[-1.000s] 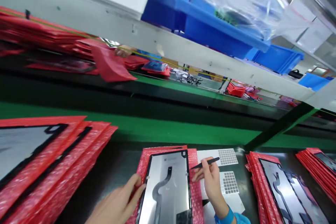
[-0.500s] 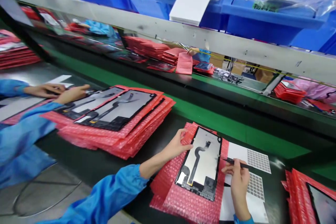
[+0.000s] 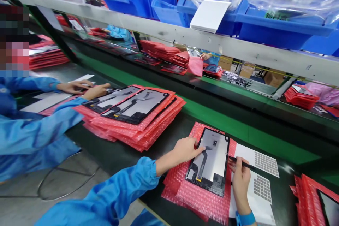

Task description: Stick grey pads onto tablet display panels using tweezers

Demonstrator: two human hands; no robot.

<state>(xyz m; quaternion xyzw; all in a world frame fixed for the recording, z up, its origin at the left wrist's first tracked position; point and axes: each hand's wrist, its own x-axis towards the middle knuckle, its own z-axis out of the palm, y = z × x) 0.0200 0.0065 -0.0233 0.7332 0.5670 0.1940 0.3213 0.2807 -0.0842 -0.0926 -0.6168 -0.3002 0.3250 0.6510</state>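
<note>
A tablet screen panel (image 3: 215, 152) lies back side up on red bubble-wrap bags (image 3: 201, 201), with a dark flex cable (image 3: 203, 164) running along it. My left hand (image 3: 185, 150) rests at the panel's upper left edge, its thumb stretched over the panel near the cable's bend and its other fingers partly hidden. My right hand (image 3: 241, 176) pinches black tweezers (image 3: 245, 164), whose tip is at the panel's right edge. Below and beside that hand are white sheets with grids of small grey squares (image 3: 266, 164).
On the left a co-worker's hands (image 3: 87, 90) work beside stacked red bags (image 3: 148, 137) bearing similar panels. Another red stack (image 3: 307, 197) stands at the right. Overhead, a metal rail (image 3: 164, 31) carries blue bins (image 3: 280, 24) and white cards (image 3: 210, 16).
My left thumb has moved further onto the panel, near the cable. The tweezers' tip has come to the panel's right edge. The camera view has shifted.
</note>
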